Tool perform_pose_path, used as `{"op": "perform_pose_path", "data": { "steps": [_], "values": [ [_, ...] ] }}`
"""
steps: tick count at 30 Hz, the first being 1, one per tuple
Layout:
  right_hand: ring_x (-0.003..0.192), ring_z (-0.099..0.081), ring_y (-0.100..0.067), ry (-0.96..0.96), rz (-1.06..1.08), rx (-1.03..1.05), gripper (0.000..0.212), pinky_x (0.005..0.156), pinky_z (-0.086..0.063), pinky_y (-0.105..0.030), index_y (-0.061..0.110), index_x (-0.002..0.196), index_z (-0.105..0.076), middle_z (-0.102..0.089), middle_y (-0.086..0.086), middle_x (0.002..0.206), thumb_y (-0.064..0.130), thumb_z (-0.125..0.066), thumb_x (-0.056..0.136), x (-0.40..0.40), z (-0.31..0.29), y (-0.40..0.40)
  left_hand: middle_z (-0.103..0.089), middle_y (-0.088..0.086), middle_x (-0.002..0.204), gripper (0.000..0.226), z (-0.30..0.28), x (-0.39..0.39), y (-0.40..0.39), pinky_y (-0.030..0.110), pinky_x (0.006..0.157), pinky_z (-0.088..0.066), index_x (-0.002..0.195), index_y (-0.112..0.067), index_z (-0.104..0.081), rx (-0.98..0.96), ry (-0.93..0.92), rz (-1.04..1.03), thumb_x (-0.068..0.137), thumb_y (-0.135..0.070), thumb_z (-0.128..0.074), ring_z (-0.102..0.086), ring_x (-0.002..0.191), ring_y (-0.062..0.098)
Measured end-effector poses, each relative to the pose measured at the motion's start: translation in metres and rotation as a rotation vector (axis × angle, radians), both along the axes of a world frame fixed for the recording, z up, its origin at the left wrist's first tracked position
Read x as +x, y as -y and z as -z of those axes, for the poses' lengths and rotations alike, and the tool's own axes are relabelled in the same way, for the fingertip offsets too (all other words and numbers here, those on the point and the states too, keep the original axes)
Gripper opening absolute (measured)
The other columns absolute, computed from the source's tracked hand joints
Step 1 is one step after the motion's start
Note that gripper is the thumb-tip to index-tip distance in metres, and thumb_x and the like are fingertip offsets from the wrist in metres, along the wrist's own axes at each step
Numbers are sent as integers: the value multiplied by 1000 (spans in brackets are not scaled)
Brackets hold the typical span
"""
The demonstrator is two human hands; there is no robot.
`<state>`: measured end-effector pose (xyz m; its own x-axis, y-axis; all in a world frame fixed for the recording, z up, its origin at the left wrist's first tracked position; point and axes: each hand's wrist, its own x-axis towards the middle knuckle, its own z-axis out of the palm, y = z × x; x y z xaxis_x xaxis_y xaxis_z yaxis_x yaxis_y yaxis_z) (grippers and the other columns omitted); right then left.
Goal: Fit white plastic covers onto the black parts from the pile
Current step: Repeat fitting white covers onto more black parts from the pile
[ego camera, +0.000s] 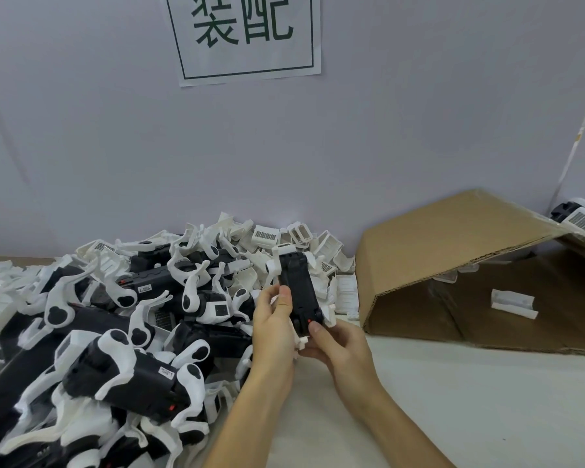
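I hold one black part upright in front of me, with a white cover at its top end and white plastic showing behind it. My left hand grips its left side, thumb on the black face. My right hand holds the bottom end from below, thumb pressed near a small red mark. A big pile of black parts with white arms fills the left of the table. Loose white covers are heaped behind it against the wall.
A tipped cardboard box lies open at the right, with a white cover inside. Another assembled piece rests on top of the box at the far right. A paper sign hangs on the grey wall. Pale tabletop stretches before the box.
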<state>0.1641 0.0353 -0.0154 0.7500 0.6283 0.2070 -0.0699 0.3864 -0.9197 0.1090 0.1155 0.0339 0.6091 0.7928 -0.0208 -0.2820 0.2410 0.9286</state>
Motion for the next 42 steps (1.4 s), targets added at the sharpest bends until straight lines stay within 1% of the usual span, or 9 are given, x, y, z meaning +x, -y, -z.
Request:
{"op": "perform_pose_path", "data": {
  "steps": [6,10,13,16,24,32,37,39,42],
  "values": [
    [83,-72,-10,353,474,-46,23,71,-56,-20,21,97,-72,-75,7,86,0,-71,88,4,-1,4,-77,4,107,28,1,1,-2,38,98,-51,100,-18,-77,2,9,43,103,-14,-50,-70,105,17],
    [95,-65,-8,629,684,-138,37,81,-56,-29,13,112,-70,-70,7,102,-5,-76,80,7,0,5,-78,6,97,26,0,0,-3,31,84,-55,96,-14,-78,56,22,109,99,-22,-53,-74,95,19],
    [105,-59,-13,942,756,-129,36,86,-52,-30,4,112,-68,-61,-4,111,-3,-75,77,5,1,4,-74,-2,76,30,-1,-1,2,23,71,-52,91,-12,-72,127,-18,118,92,-40,-62,-71,75,11],
    [107,-56,-17,1129,679,-100,36,93,-47,-22,7,114,-63,-54,-5,115,3,-70,79,2,1,6,-77,9,93,34,-2,-2,2,34,84,-56,101,-9,-71,94,-40,87,95,-40,-61,-73,93,22],
    [103,-51,-8,749,547,-452,34,91,-47,-30,18,118,-59,-55,8,109,6,-55,87,13,5,8,-74,17,110,48,-6,-4,-1,54,105,-47,122,-6,-65,-208,77,-2,97,-45,-54,-69,108,33],
    [125,-42,-7,1030,240,-839,30,97,-31,-29,34,123,-63,-55,16,123,27,-58,94,21,18,3,-67,31,118,55,-6,-4,-1,58,103,-47,127,6,-59,-208,101,25,97,-39,-53,-63,112,47],
    [101,-54,-3,799,380,-519,3,85,-43,-23,17,93,-65,-56,4,112,15,-64,95,26,14,5,-67,30,117,54,-3,-4,-2,52,104,-46,126,7,-59,-144,109,57,100,-39,-48,-62,114,45],
    [86,-57,0,654,377,-418,15,70,-41,-15,24,87,-60,-62,6,96,12,-63,96,27,6,8,-70,27,112,52,-1,-3,-3,50,105,-47,125,5,-60,-111,111,67,99,-38,-49,-66,111,41],
    [77,-62,-5,452,405,-306,15,61,-45,-12,26,89,-61,-67,9,86,34,-74,87,29,-12,10,-70,25,114,44,1,-2,-3,53,107,-44,122,2,-64,-85,106,91,100,-34,-51,-66,111,39]
  ]
}}
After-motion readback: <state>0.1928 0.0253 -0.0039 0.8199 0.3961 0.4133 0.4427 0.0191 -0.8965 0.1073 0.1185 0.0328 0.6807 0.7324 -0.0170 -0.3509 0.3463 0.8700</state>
